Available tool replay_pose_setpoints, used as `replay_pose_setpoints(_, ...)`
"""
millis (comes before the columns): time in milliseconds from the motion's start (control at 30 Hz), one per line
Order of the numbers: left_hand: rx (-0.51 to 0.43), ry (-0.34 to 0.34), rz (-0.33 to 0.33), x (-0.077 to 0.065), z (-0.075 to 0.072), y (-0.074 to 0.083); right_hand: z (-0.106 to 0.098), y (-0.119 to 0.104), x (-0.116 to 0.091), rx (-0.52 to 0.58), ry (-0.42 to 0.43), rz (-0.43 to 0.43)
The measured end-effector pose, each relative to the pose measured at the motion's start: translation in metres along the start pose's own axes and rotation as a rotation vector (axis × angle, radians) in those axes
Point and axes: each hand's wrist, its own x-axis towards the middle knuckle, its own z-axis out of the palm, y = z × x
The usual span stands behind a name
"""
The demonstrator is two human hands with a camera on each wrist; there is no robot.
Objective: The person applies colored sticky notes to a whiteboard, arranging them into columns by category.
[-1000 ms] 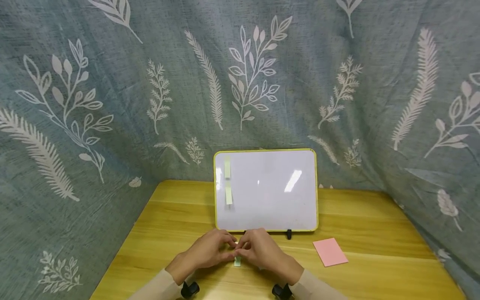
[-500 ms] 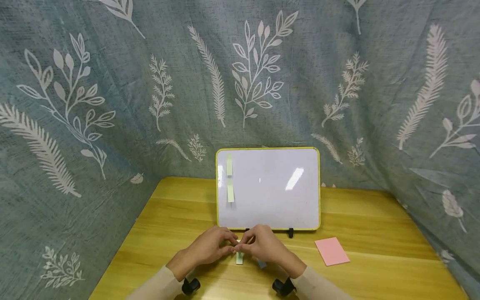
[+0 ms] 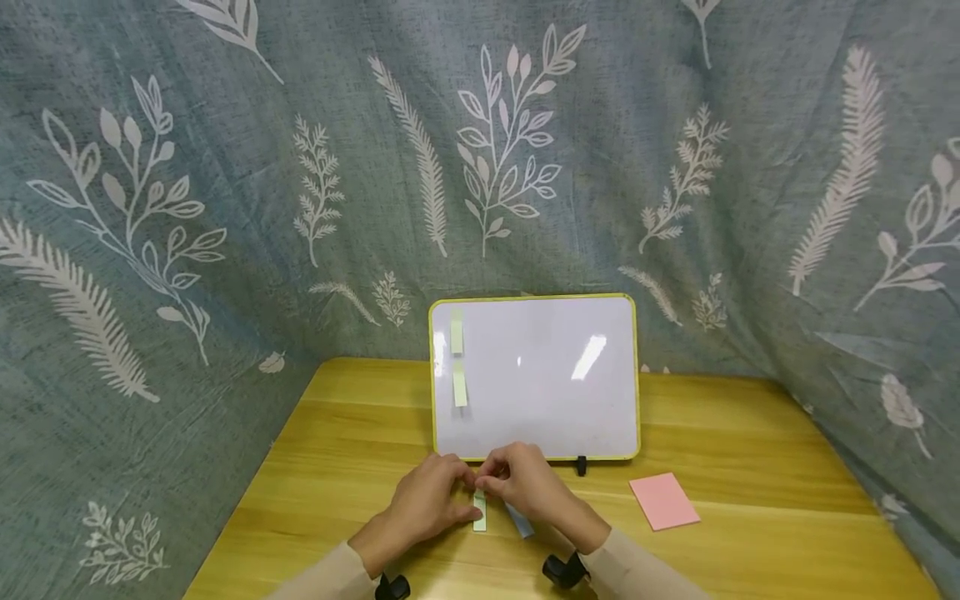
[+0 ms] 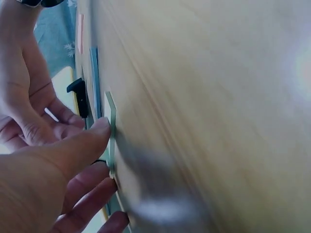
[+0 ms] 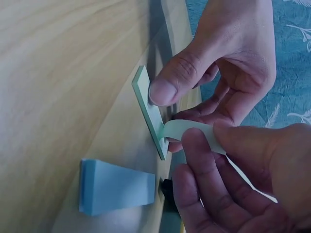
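While your left hand [image 3: 426, 498] is gripping one green pad [image 5: 153, 116], your right hand [image 3: 525, 482] is pinching one strip [image 5: 178, 126] below two notes [image 3: 460, 386].

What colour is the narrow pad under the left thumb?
The narrow pad is pale green; it shows best in the right wrist view.

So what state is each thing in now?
Green sticky note pad, held by left hand
Top green note, curled, pinched by right hand
Blue sticky note pad, lying on wooden table
Pink sticky note pad, lying flat
Whiteboard, standing, two green notes attached
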Motion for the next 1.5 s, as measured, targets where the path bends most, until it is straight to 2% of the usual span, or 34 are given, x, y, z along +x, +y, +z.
replay_pose_setpoints(200,0.027,0.000,-0.025,-0.001,0.004,0.002,0.001,0.002,0.000,-0.005,0.045,0.003)
replay_pose_setpoints(700,0.073,-0.006,-0.028,0.003,0.001,0.004,0.003,-0.003,0.008,-0.095,0.156,-0.035)
replay_pose_setpoints(1233,0.072,-0.002,-0.024,0.001,0.002,0.004,-0.003,0.000,0.007,-0.073,0.218,-0.027)
replay_pose_setpoints(1500,0.072,0.005,-0.017,0.000,0.003,0.005,-0.008,-0.001,0.006,-0.051,0.223,-0.023)
